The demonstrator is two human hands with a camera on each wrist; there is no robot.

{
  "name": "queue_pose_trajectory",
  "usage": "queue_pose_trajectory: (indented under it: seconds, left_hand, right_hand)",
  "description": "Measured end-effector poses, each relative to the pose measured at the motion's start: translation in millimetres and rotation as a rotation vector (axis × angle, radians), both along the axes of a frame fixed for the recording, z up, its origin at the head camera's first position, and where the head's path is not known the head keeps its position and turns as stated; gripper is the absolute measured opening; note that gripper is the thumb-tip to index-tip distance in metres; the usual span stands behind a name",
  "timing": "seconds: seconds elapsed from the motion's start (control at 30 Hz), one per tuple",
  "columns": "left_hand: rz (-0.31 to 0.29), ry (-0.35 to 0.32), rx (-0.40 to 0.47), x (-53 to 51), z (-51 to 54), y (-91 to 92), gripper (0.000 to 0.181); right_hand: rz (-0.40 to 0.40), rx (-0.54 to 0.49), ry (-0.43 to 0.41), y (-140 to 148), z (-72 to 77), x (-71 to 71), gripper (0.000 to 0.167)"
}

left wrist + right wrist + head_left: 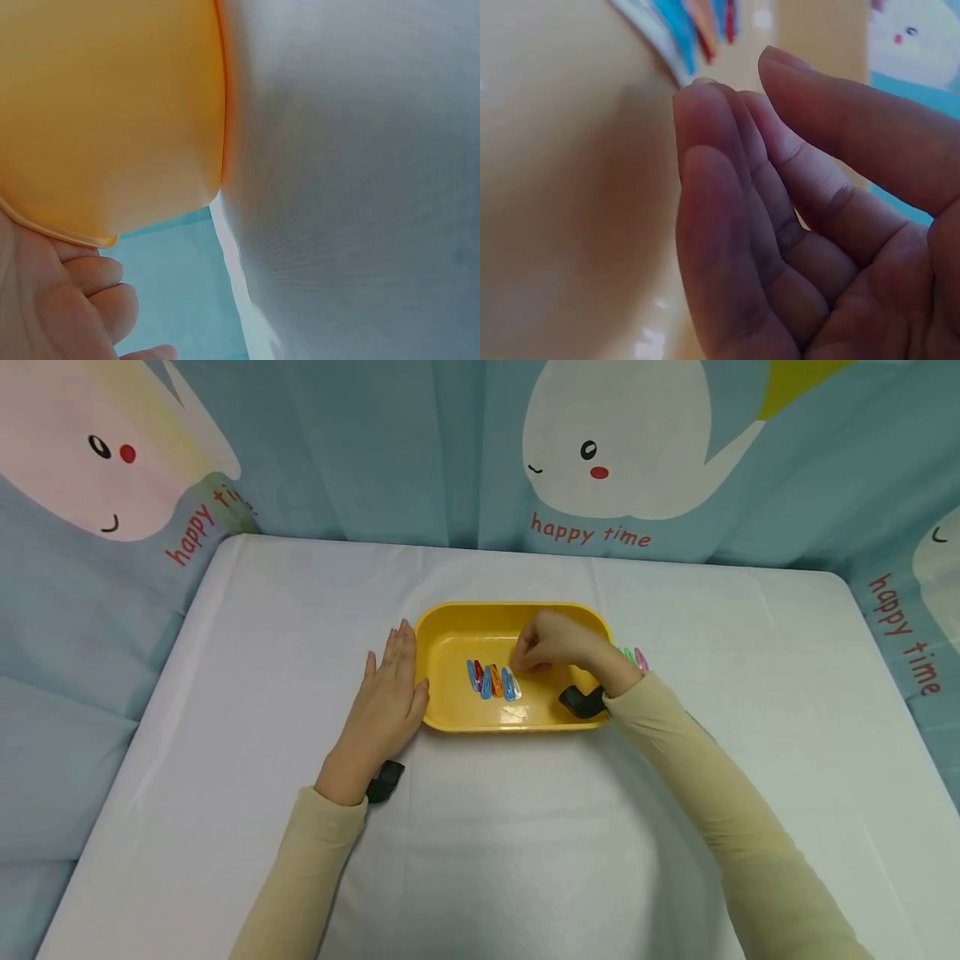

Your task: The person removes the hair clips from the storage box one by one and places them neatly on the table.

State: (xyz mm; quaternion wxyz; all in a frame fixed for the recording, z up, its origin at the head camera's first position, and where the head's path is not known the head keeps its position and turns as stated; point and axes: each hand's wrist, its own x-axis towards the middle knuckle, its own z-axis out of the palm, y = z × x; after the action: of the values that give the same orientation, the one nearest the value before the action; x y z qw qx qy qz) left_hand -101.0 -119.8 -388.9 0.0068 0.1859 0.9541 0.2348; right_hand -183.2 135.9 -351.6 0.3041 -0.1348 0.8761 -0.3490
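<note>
A yellow tray [468,717] lies on the white-covered table, with several snap hair clips [497,682] in a row inside: blue, red, orange and white. Flat along the tray's left wall rests my left hand [385,703], fingers extended and its thumb near the rim. My right hand [553,642] reaches into the tray over the right side, just beside the white clip [516,683] at the row's right end. In the right wrist view its fingers [712,217] are loosely bent, the thumb stands apart, and nothing shows between them.
Outside the tray's right wall, partly hidden by my right wrist, lie green clips and a pink clip [641,660]. A black wrist camera [582,702] overhangs the tray's right front corner. Blue printed curtain [390,460] hangs behind and beside the table.
</note>
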Motion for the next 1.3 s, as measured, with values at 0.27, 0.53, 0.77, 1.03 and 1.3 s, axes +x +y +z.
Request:
queue_pose_trajectory:
  seconds: [0.27, 0.53, 0.77, 1.03, 1.3]
  left_hand:
    - [-0.007, 0.0, 0.0, 0.0, -0.2, 0.3, 0.066]
    - [-0.004, 0.0, -0.004, 0.2, 0.1, 0.6, 0.066]
    - [-0.004, 0.0, -0.003, -0.1, -0.4, 0.6, 0.066]
    - [-0.004, 0.0, -0.005, 0.0, 1.1, 0.1, 0.066]
    - [-0.008, -0.01, -0.002, -0.2, 0.5, 0.1, 0.066]
  right_hand:
    - [0.018, -0.026, -0.054, -2.7, -6.4, -0.1, 0.005]
    - [0.021, 0.042, -0.079, -4.5, -8.5, 0.8, 0.007]
    - [0.073, 0.123, -0.027, -8.3, -11.4, 0.0, 0.016]
    - [0.123, 0.232, 0.04, -12.4, -12.3, -0.7, 0.023]
    - [0.074, 0.118, -0.03, -7.5, -13.2, 0.5, 0.012]
